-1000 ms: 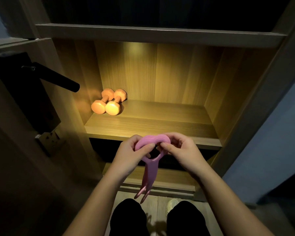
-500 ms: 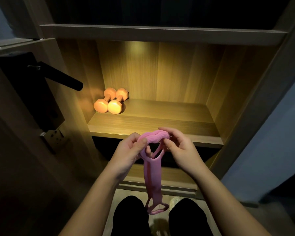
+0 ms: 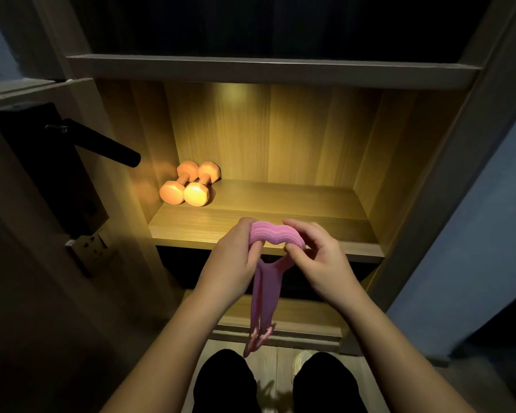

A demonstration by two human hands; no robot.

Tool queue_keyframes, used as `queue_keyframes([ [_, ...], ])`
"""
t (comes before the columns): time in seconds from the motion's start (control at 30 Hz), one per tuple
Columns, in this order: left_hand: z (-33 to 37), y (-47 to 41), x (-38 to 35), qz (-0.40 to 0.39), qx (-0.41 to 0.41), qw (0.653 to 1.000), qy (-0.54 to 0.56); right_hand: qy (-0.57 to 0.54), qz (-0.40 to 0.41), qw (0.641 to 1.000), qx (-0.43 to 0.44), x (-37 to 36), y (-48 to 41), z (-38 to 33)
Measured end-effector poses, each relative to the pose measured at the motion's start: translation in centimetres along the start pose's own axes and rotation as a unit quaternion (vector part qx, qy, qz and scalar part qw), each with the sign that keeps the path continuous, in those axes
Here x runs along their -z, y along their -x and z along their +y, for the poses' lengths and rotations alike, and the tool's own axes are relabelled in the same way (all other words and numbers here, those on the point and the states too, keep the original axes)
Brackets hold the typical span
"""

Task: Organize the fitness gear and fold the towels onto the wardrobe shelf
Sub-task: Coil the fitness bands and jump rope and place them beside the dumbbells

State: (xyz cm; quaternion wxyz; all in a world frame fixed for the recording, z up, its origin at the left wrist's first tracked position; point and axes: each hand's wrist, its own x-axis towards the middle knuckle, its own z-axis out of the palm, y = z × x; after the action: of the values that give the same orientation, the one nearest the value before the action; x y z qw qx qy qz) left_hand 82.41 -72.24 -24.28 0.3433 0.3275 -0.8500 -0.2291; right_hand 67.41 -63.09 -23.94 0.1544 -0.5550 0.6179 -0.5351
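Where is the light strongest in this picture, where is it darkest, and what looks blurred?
Head view: warm light pools on the shelf and dumbbells; the compartment above and the door at left are near black; the band blurs at its hanging end.

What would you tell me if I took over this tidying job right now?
Hands: left hand and right hand both grip the bunched top of the pink band; its tail hangs down in front of the lit shelf.
Done: two orange dumbbells lie side by side at the shelf's back left.
To do: put the band on the shelf, then fold the towels; none are in view.
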Motion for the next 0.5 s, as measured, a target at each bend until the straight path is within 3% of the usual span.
queue_keyframes([
  [0.23, 0.6, -0.8, 0.5, -0.061, -0.023, 0.997, -0.037, 0.015, -0.042, 0.999, 0.008, 1.1, -0.3, -0.7],
  [0.37, 0.6, -1.3, 0.9, -0.102, 0.028, 0.991, 0.079, -0.014, -0.061, 0.998, -0.008, 1.8, -0.6, -1.2],
  [0.5, 0.5, -1.5, 1.8, -0.166, 0.074, 0.948, 0.262, -0.088, -0.09, 0.991, -0.04, 2.8, -0.8, -1.6],
])
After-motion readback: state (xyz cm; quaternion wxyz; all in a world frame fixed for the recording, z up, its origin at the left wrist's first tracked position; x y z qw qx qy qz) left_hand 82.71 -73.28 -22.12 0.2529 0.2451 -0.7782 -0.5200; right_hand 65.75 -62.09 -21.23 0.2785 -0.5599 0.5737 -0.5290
